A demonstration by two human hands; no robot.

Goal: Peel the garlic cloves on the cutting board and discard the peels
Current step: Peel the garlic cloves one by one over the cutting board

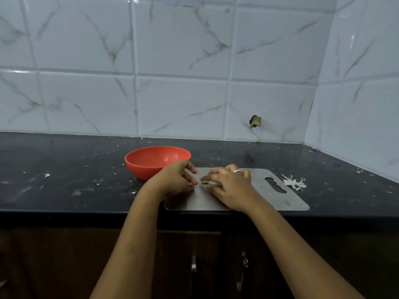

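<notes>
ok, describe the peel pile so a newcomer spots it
On the black countertop, find the grey cutting board at the front edge. Just past its slotted right end lies the peel pile: a white papery cluster, larger than the scattered flecks.

Your two bare forearms reach forward and draw in toward each other, wrists low. Your left hand (176, 180) lies palm-down with its fingers curled, the tips pointing right. Your right hand (232, 186) lies back-up, fingers spread and stretched left, blurred at the ends; a ring (237, 171) sits on one finger. The fingertips of both hands nearly meet. Whether either pinches anything is unclear.
</notes>
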